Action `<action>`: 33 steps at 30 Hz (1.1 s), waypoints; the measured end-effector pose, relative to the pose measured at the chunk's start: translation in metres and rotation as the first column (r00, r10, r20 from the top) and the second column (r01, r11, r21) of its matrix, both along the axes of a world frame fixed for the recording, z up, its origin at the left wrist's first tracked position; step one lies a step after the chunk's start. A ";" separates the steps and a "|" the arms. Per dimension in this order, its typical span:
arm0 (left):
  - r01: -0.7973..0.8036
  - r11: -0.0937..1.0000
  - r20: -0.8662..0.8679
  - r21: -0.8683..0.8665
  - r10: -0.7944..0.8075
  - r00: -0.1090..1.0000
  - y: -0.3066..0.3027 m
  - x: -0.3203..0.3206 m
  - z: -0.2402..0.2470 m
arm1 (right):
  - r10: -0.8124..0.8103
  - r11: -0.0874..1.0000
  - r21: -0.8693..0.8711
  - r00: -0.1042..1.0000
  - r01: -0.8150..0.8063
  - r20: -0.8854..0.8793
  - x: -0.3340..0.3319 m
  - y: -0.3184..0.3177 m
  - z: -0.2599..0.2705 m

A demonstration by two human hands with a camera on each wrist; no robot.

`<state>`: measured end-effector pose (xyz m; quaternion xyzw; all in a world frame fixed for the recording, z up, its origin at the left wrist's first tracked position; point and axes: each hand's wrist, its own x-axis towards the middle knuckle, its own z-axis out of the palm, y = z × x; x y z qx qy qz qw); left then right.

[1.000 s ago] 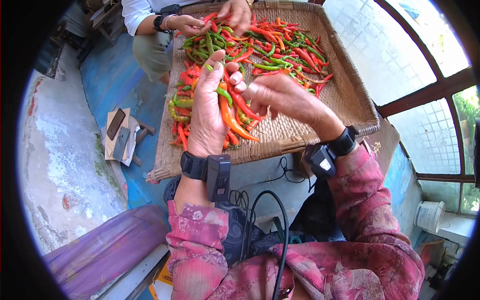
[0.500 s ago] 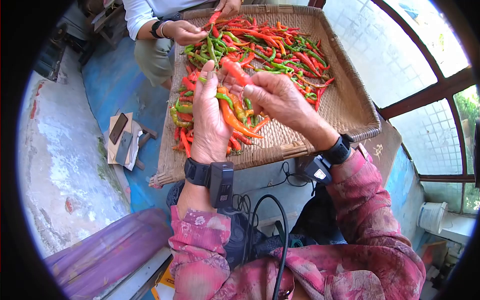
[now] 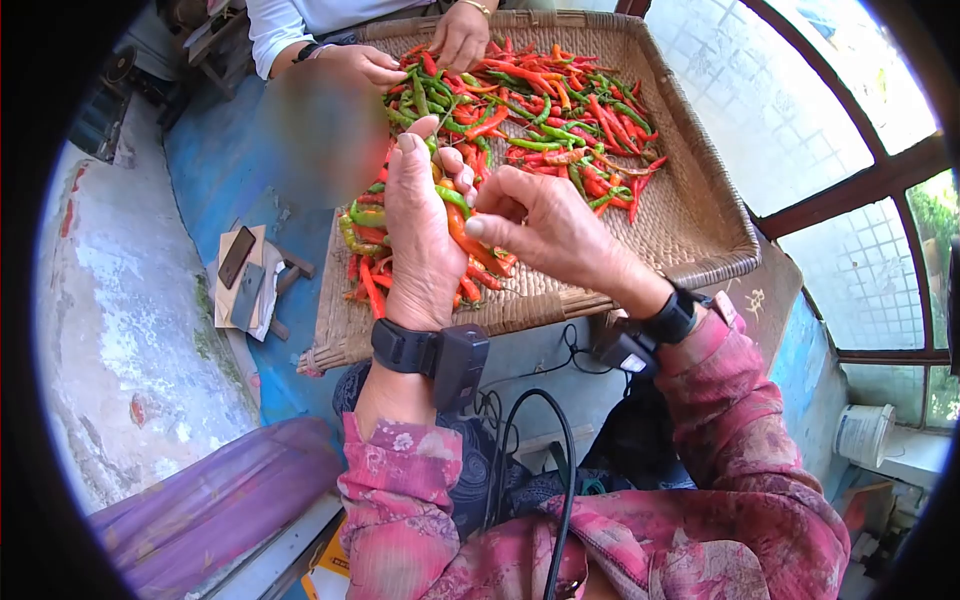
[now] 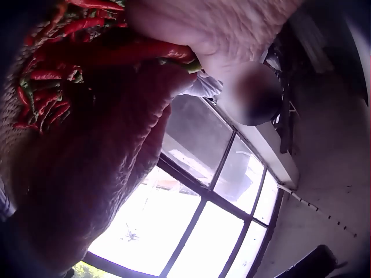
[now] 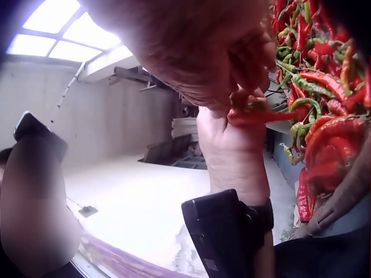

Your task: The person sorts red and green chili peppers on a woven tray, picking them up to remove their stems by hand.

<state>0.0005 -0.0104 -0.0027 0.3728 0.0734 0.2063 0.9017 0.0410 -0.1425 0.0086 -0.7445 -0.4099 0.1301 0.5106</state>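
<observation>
My left hand [image 3: 425, 230] holds a small bunch of chili peppers above the near left of a woven tray [image 3: 690, 215]. An orange chili [image 3: 462, 232] and a curved green one [image 3: 452, 196] show beside its palm. Close against this bunch, my right hand [image 3: 565, 230] has thumb and fingers curled together. In the right wrist view its fingertips pinch at the stem end of a red chili [image 5: 261, 117]. The left wrist view shows a red chili [image 4: 139, 53] with a green stem. Heaped red and green chilies [image 3: 600, 120] cover much of the tray.
Across the tray, another person's hands [image 3: 462, 38] work among the chilies. Two phones [image 3: 236, 258] lie on a low stool at left. A black cable [image 3: 570, 450] loops by my lap. A white bucket [image 3: 860, 433] stands at right, near the windows.
My right hand, which held a red chili raised half a second ago, is back at the bunch in my left hand. The other person's hand has lowered onto the pile.
</observation>
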 end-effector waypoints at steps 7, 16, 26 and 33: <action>-0.051 0.995 -0.075 0.080 0.057 0.996 -0.007 0.004 -0.006 | -0.190 0.973 0.161 0.967 0.163 0.171 -0.013 0.014 0.000; 0.030 0.998 -0.172 0.049 -0.021 0.985 -0.015 0.004 -0.002 | 0.087 0.899 0.428 0.916 0.098 -0.393 0.006 0.009 0.002; 0.144 0.988 -0.111 -0.055 -0.149 0.983 0.000 0.005 -0.006 | -0.550 0.786 0.254 0.825 0.563 -0.128 0.070 -0.025 0.001; 0.189 0.965 0.081 -0.183 -0.177 0.981 0.004 0.003 -0.007 | -0.133 0.987 0.098 0.988 0.125 0.073 0.037 -0.012 -0.007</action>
